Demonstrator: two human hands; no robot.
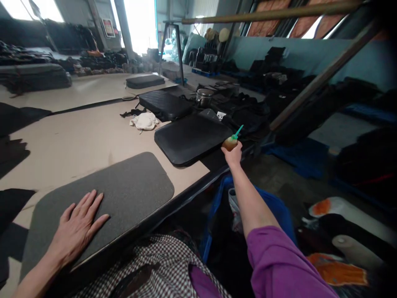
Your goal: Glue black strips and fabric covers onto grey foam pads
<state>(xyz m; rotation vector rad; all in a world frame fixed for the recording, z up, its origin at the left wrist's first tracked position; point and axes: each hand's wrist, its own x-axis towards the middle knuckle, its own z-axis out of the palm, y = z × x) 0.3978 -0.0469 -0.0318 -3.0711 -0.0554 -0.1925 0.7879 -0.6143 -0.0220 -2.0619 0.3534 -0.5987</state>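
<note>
My left hand (81, 221) lies flat on a grey foam pad (130, 186) with rounded corners, fingers spread, at the near edge of the table. Out to the right, my right hand (233, 154) is wrapped round a squeeze bottle (230, 142) with brownish contents and a green nozzle pointing up and right. The bottle is beside the right end of a black padded panel (192, 138). My fingers partly cover the bottle's lower part.
Behind the panel are another black pad (166, 103), a crumpled white cloth (144, 121) and a metal pot (204, 97). A blue crate (277, 207) stands below the table edge. A diagonal pole (322, 76) rises at right.
</note>
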